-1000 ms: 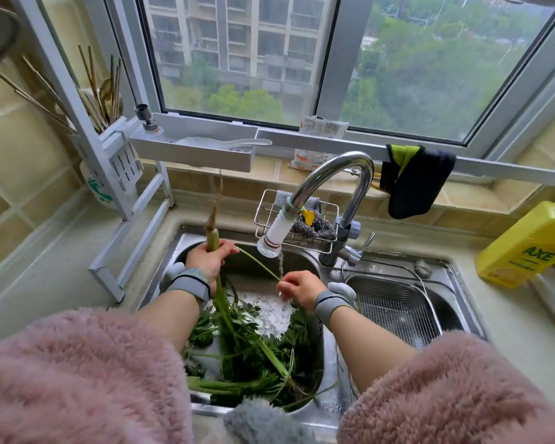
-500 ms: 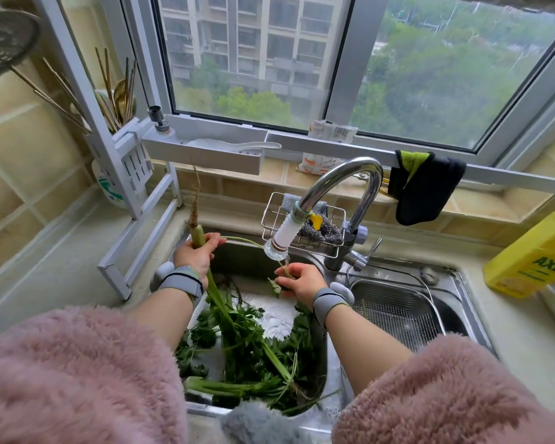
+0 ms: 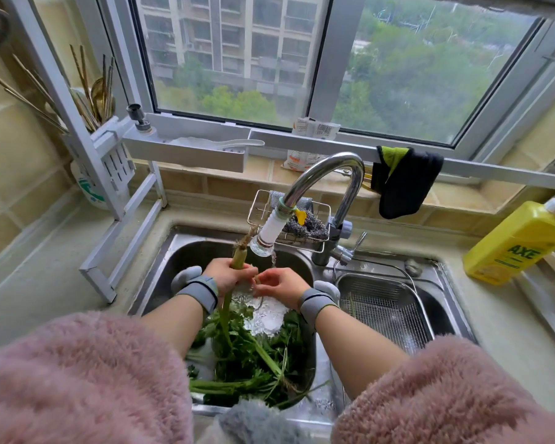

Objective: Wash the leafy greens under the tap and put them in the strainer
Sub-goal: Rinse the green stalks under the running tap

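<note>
**The stalk moves under the running water**

Head view: The left hand (image 3: 229, 275) has carried 1 green stalk (image 3: 226, 310) in from the left side of the sink (image 3: 161, 270) to the middle, right beside the tap (image 3: 326, 174). A moment ago the root end stood well away from the spout. Now it sits just beside the white nozzle (image 3: 267, 233), and water pours down next to it. The right hand (image 3: 281, 285) has come closer too, and the 2 hands almost touch.

This looks like the washing step for this stalk. None of the greens seem to be in the strainer (image 3: 386, 310) yet, so most of the job is probably still to do.

The left fingers are wrapped tight around the stalk near its top. The right fingers are bent and seem to pinch or rub something thin by the stalk, but it is too small to tell what.

The stalk stands almost straight up and leans a little. Its brown root end (image 3: 244, 243) points up and away, toward the window. Its leafy end hangs down into the pile of greens (image 3: 253, 357) in the left basin. The strainer sits in the right basin.
</note>
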The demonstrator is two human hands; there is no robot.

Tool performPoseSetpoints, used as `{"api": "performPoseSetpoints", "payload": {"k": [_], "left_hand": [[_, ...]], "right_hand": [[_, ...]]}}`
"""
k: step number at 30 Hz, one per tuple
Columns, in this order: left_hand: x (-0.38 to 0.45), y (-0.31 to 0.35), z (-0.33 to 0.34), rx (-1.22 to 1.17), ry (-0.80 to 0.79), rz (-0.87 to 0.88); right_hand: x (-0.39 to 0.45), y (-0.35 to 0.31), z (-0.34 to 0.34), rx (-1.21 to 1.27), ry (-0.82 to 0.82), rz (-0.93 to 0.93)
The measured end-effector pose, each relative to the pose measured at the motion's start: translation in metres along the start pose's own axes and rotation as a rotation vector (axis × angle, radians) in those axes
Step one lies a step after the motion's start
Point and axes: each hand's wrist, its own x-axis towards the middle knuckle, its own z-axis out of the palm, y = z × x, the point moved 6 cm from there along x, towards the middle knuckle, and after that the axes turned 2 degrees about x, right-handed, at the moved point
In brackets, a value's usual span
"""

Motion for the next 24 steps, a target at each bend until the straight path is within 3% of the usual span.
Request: {"api": "performPoseSetpoints", "payload": {"k": [4,7,10,13,24], "left_hand": [[0.001,-0.006,0.006,0.085,-0.045,0.001],[0.003,-0.016,0.002,0.177,0.016,-0.081],[0.003,-0.022,0.006,0.184,-0.023,-0.087],[-0.005,-0.021,0.011,0.151,-0.097,-0.025],[-0.019,-0.010,0.001,0.416,-0.072,0.092]], "right_hand": [[-0.004,0.012,-0.011,-0.039,0.107,0.035],[-0.007,0.017,-0.019,0.171,0.192,0.127],[-0.008,0.010,-0.023,0.247,0.244,0.098],[-0.012,0.001,-0.017,0.255,0.224,0.033],[-0.016,-0.015,-0.003,0.113,0.177,-0.030]]}}
